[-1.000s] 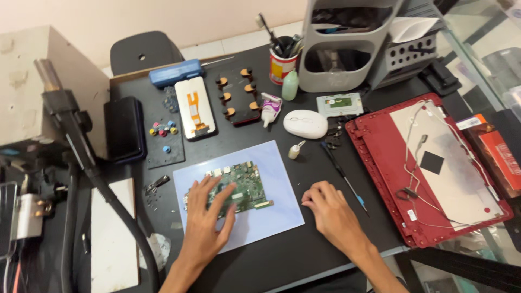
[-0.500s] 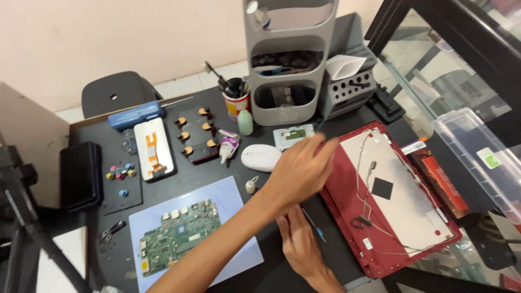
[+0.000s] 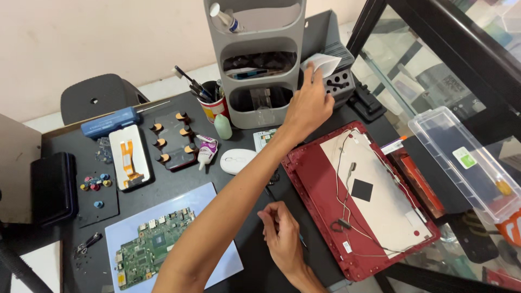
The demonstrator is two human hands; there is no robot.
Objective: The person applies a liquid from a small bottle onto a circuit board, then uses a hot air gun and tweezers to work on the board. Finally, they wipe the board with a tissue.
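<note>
My left hand (image 3: 309,106) reaches across the desk to the far right, and its fingertips pinch the edge of a white folded paper (image 3: 327,63) that sits on a grey slotted holder (image 3: 341,82) beside the tall grey tiered organiser (image 3: 255,59). My right hand (image 3: 282,239) rests low on the black mat with its fingers curled over a thin dark tool (image 3: 268,192); whether it grips the tool is unclear. A green circuit board (image 3: 152,247) lies on a pale blue sheet (image 3: 217,266) at the lower left, away from both hands.
A red laptop shell (image 3: 304,179) with loose wires lies open at the right. A white mouse (image 3: 237,160), a glue tube (image 3: 206,150), a cup of tools (image 3: 211,106), a phone screen part (image 3: 129,157) and a blue case (image 3: 108,122) stand behind. A clear plastic box (image 3: 467,157) sits far right.
My left hand left the circuit board and swung up and right to the white paper by the organiser. My right hand stayed low on the mat. The view shifted right.
</note>
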